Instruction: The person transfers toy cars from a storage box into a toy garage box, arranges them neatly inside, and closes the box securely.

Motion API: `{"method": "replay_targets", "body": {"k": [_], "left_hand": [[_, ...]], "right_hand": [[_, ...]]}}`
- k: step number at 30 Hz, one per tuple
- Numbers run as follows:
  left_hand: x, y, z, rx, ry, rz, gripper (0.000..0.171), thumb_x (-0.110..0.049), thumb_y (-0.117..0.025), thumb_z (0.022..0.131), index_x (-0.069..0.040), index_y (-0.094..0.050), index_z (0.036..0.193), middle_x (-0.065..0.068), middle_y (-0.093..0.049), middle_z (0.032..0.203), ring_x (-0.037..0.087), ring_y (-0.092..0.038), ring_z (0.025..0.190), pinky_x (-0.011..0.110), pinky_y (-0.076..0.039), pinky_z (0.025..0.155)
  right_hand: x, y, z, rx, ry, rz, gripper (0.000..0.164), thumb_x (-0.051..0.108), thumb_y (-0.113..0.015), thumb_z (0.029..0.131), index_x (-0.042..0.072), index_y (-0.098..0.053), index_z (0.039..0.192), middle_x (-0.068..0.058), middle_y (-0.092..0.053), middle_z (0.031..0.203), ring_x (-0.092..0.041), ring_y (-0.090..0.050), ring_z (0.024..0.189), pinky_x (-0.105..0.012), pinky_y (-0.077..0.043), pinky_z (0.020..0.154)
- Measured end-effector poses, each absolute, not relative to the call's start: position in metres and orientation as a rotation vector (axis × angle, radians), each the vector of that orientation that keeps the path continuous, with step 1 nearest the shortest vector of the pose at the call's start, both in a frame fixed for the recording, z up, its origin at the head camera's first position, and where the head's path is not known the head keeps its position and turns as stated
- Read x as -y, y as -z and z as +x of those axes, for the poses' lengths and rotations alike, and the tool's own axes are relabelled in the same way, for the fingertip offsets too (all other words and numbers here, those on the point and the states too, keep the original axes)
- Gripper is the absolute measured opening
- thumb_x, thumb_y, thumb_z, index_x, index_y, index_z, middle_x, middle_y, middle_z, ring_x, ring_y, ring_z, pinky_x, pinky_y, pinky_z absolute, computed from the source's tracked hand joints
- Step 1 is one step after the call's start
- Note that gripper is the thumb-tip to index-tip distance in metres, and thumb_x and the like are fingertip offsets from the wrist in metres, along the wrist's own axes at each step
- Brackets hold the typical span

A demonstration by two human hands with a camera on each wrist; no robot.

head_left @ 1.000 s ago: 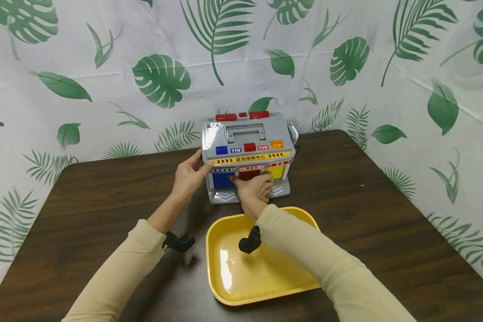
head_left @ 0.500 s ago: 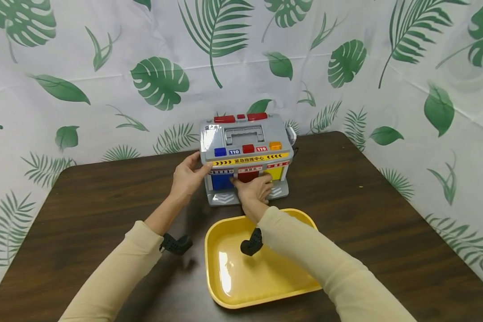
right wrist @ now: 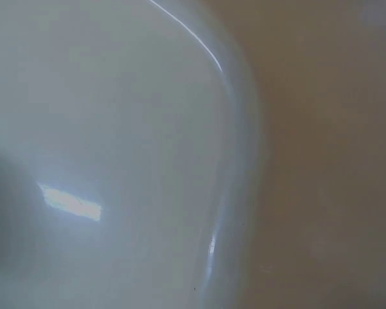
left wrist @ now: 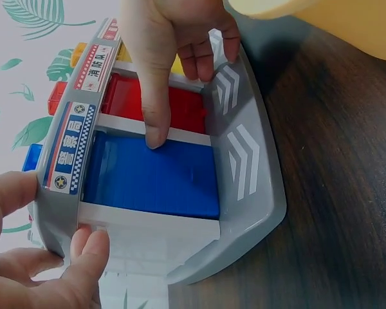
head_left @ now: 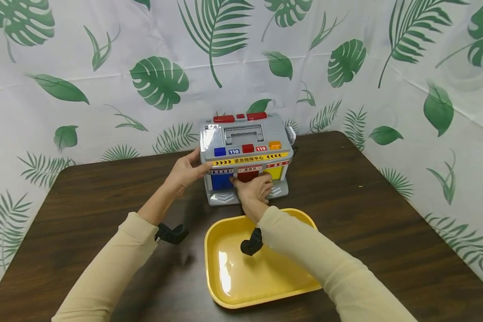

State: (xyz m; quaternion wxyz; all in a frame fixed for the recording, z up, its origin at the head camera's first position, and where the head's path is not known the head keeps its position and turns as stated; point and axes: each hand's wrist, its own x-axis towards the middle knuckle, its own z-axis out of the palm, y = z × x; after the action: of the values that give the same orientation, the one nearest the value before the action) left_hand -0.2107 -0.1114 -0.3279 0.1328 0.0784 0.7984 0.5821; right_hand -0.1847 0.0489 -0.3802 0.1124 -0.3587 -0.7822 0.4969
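Observation:
A grey toy emergency station (head_left: 244, 152) stands at the back of the table, with blue (head_left: 222, 181), red and yellow doors along its front. My left hand (head_left: 185, 171) grips the left end of its roof edge; in the left wrist view, its fingers (left wrist: 90, 257) bend under that corner beside the white side wall. My right hand (head_left: 254, 190) is in front of the doors. Its straight thumb (left wrist: 156, 122) presses on the blue door near the dividing post, and its other fingers lie bent towards the yellow door. All the doors look closed.
A shallow yellow tray (head_left: 210, 268) lies in front of the toy station, under my right forearm. A white curtain with green leaves (head_left: 161, 82) hangs behind the dark wooden table (head_left: 104, 201). The right wrist view shows only a blurred, pale curved surface (right wrist: 116, 129).
My left wrist and forearm have shifted a little to the left and lower, the hand staying at the roof corner. The right hand keeps its place at the doors.

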Motion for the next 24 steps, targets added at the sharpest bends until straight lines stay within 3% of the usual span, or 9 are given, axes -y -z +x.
{"method": "replay_targets", "body": {"k": [6, 24], "left_hand": [[0.1117, 0.3279, -0.2116, -2.319, -1.666, 0.222, 0.072, -0.023, -0.059, 0.094, -0.016, -0.016, 0.152, 0.017, -0.048, 0.135, 0.028, -0.048, 0.113, 0.042, -0.046, 0.101], [0.1124, 0.329, -0.2096, -2.341, -1.644, 0.196, 0.075, -0.027, -0.058, 0.094, -0.01, -0.014, 0.151, 0.02, -0.05, 0.128, 0.027, -0.048, 0.108, 0.038, -0.046, 0.1]], "right_hand": [[-0.048, 0.3813, -0.1845, 2.294, -1.449, -1.056, 0.096, 0.04, -0.085, 0.065, 0.008, -0.027, 0.135, -0.021, -0.037, 0.132, -0.036, -0.038, 0.124, -0.06, -0.028, 0.106], [-0.0444, 0.3812, -0.1866, 2.293, -1.431, -1.093, 0.099, 0.042, -0.086, 0.063, 0.007, -0.026, 0.135, -0.02, -0.037, 0.132, -0.036, -0.036, 0.125, -0.058, -0.026, 0.108]]}}
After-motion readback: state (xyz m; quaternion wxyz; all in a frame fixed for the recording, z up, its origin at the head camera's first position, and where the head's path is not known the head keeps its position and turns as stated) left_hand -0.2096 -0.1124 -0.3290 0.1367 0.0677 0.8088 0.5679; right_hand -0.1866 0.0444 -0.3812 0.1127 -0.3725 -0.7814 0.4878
